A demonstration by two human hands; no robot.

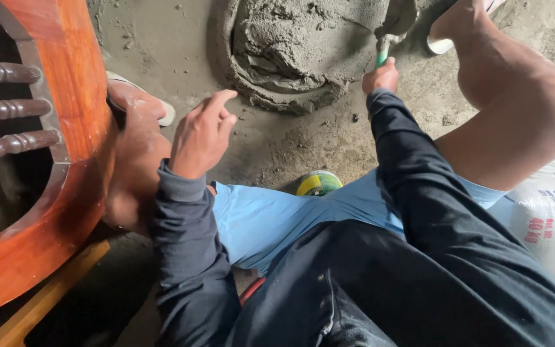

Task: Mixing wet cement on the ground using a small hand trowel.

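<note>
My right hand (381,76) is closed around the green handle of a trowel (388,40), whose blade is dug into a mound of wet grey mortar (293,48) on the floor ahead of me. Resting loosely against my left shin is my left hand (202,137), fingers slightly apart and holding nothing. I am squatting, in blue shorts and a dark long-sleeved top, with both knees spread either side of the mound.
A polished orange-brown wooden chair with turned spindles (40,160) stands close at the left. A white printed sack (550,222) lies at the right. A yellow-green round object (318,184) sits beneath me. White sandals are on my feet (162,109).
</note>
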